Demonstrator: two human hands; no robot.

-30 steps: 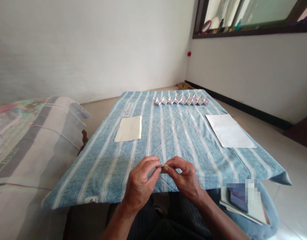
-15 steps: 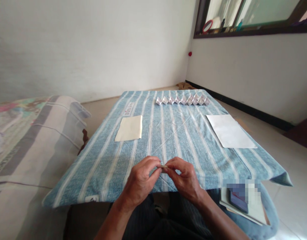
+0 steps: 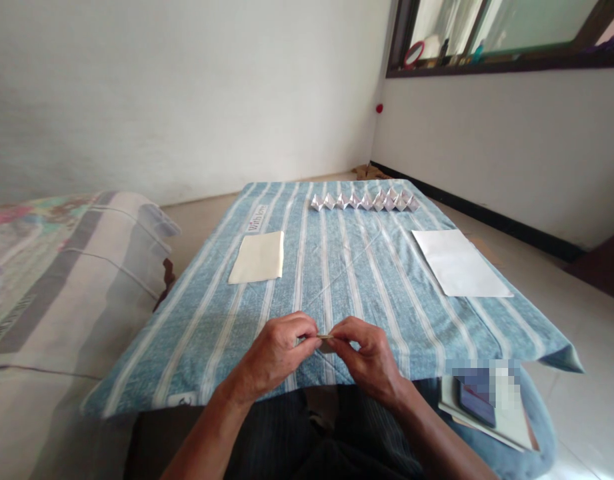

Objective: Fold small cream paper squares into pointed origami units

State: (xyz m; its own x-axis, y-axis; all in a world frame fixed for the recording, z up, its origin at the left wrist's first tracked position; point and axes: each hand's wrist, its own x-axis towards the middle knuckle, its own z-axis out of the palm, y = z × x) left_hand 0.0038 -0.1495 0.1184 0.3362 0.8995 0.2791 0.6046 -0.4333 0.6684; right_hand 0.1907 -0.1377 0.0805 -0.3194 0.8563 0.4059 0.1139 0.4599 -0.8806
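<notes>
Near the front edge of the cloth-covered table, my left hand (image 3: 281,347) pinches one end of a small folded piece of paper (image 3: 325,337). My right hand (image 3: 365,348) pinches its other end between thumb and fingers. The piece is thin and pale brownish, seen nearly edge-on, and mostly hidden by my fingertips. Beyond it, to the left, lies a stack of cream paper (image 3: 257,257). A larger white sheet (image 3: 461,263) rests on the right side. At the far end stands a row of several folded paper pieces (image 3: 364,201) with pointed tops.
A blue striped cloth (image 3: 307,293) covers the table, its right corner hanging over. At the lower right, a phone (image 3: 477,399) lies on papers (image 3: 519,427) on a blue seat (image 3: 544,427). A bed with covers (image 3: 87,287) stands to the left.
My left hand has shifted slightly left and its wrist has dropped outward. The folded paper stays between both hands, a little lower, and a bit more of it shows.
</notes>
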